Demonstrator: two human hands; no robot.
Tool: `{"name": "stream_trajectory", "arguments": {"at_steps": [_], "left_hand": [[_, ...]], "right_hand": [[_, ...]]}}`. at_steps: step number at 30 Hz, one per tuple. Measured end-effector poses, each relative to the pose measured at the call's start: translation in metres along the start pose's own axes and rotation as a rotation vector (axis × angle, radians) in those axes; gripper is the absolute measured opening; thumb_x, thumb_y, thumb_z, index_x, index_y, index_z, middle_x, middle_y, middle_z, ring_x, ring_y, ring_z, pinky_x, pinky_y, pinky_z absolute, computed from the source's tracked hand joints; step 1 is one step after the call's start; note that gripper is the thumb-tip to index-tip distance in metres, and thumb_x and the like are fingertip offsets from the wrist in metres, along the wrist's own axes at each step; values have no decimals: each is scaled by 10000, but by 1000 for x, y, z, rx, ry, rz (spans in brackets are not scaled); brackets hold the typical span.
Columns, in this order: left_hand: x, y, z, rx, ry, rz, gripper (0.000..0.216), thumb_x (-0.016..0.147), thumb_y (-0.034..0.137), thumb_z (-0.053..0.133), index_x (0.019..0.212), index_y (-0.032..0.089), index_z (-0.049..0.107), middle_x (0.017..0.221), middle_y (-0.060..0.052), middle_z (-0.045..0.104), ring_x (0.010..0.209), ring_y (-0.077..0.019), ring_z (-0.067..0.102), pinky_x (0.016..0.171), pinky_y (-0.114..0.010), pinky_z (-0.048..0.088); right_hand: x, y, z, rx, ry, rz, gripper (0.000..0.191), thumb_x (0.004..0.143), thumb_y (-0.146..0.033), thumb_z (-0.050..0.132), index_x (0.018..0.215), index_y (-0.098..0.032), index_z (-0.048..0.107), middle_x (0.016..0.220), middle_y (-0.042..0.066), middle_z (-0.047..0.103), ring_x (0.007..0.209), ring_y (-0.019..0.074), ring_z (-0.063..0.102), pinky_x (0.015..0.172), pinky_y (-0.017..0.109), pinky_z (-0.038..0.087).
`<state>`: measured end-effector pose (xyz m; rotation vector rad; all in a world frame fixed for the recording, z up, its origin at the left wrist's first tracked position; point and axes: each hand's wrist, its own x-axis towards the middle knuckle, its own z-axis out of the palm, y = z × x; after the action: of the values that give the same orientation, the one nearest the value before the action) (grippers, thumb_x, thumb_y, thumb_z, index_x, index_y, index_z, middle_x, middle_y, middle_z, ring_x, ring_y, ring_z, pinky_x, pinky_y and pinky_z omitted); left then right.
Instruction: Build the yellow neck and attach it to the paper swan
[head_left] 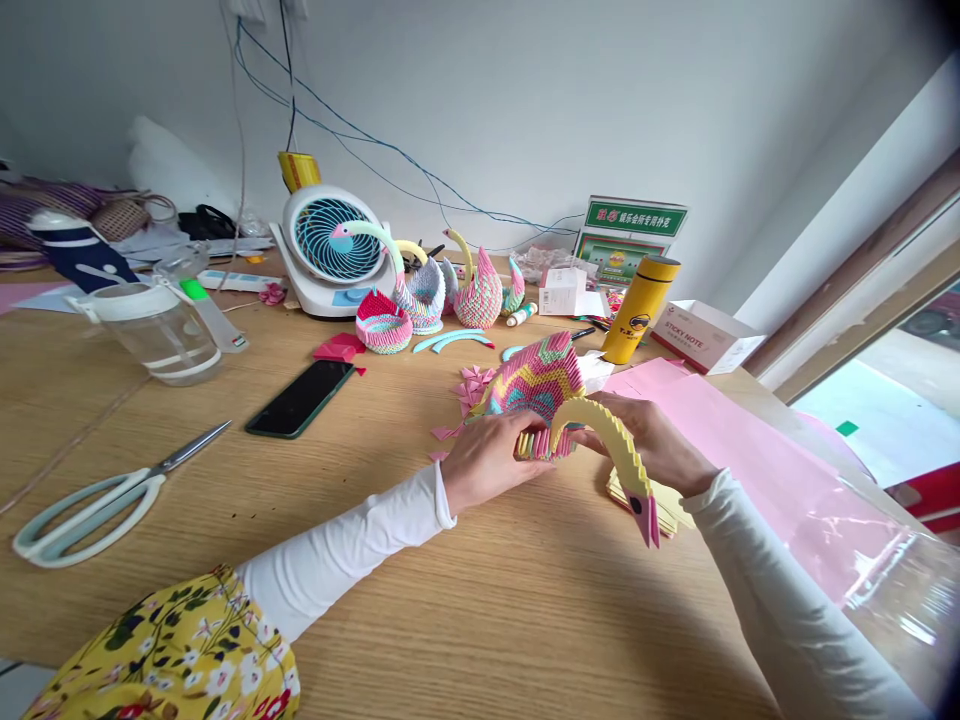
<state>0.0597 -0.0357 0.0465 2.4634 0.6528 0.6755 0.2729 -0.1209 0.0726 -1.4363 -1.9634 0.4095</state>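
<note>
Between my two hands is a folded-paper swan (536, 385) in pink, yellow and turquoise. Its yellow neck (616, 440) arches toward me and ends in a black-eyed head with a pink beak. My left hand (495, 455) is closed on the left side of the swan's body, thumb near the base of the neck. On the other side my right hand (645, 440) grips the body, its fingers partly hidden behind the neck. Small folded pink paper pieces (474, 385) lie just left of the swan. Below my right hand sits a stack of yellow paper slips (622, 492).
Several finished paper swans (480, 290) stand at the back beside a fan (337, 250). Scissors (112, 500), a phone (300, 398) and a clear jug (161, 330) are on the left. A yellow bottle (641, 310), a sticky note box (705, 335) and pink sheets (750, 450) are on the right.
</note>
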Motion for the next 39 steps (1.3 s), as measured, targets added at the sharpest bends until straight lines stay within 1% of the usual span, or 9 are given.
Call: {"name": "stream_trajectory", "arguments": {"at_steps": [6, 8, 10, 14, 21, 28, 33, 37, 39], "left_hand": [[-2, -3, -4, -20, -25, 29, 343, 792, 357, 706, 1099, 222, 638, 1080, -24, 721, 802, -169, 668, 660, -253, 471], [-1, -1, -2, -16, -20, 30, 314, 797, 357, 701, 1076, 221, 651, 1052, -23, 727, 809, -169, 666, 665, -252, 463], [0, 1, -1, 0, -21, 23, 288, 797, 377, 701, 1035, 218, 669, 998, -24, 733, 808, -174, 662, 656, -251, 450], [2, 4, -1, 39, -24, -17, 241, 818, 414, 670, 941, 207, 688, 880, -23, 733, 698, -160, 634, 570, -242, 396], [4, 2, 0, 49, -39, -22, 239, 835, 422, 635, 924, 210, 697, 768, -16, 707, 653, -157, 628, 572, -248, 388], [5, 3, 0, 60, -30, -15, 254, 841, 439, 622, 834, 190, 674, 771, -27, 714, 679, -159, 643, 570, -243, 378], [4, 4, -3, 52, -77, -42, 276, 831, 470, 631, 900, 206, 669, 805, -15, 715, 633, -145, 638, 534, -236, 375], [3, 3, -2, 30, -30, -23, 387, 766, 481, 709, 1042, 218, 641, 910, -23, 731, 723, -160, 659, 592, -244, 420], [3, 4, -2, 19, -13, -17, 390, 785, 494, 689, 1046, 208, 637, 919, -30, 732, 734, -160, 658, 603, -246, 427]], "right_hand": [[-9, -2, 7, -12, 50, 0, 242, 899, -328, 603, 1102, -228, 690, 1165, 83, 673, 1097, 286, 606, 887, 410, 507], [-7, -9, 11, -25, 65, -3, 225, 900, -340, 605, 1076, -229, 690, 1122, 76, 683, 1057, 273, 622, 871, 395, 511], [-3, -16, 14, -53, 80, -12, 207, 895, -366, 619, 1021, -221, 697, 1015, 70, 699, 955, 255, 646, 830, 374, 516], [5, -23, 19, -95, 103, -26, 225, 882, -418, 641, 928, -205, 696, 872, 65, 695, 823, 236, 643, 748, 349, 509], [6, -20, 20, -126, 81, -38, 234, 886, -440, 628, 870, -209, 658, 848, 56, 695, 807, 237, 649, 746, 366, 501], [8, -20, 19, -104, 39, -45, 228, 886, -429, 633, 853, -204, 645, 885, 70, 700, 835, 247, 650, 764, 382, 495], [8, -21, 18, -88, 36, -45, 238, 884, -442, 634, 852, -207, 652, 864, 62, 706, 802, 238, 653, 743, 359, 510], [5, -22, 17, -35, 34, 13, 257, 881, -446, 637, 936, -197, 664, 893, 58, 716, 795, 229, 663, 720, 328, 522], [4, -23, 16, -9, 45, 25, 268, 885, -443, 631, 976, -193, 664, 924, 58, 716, 818, 227, 665, 736, 320, 523]]}}
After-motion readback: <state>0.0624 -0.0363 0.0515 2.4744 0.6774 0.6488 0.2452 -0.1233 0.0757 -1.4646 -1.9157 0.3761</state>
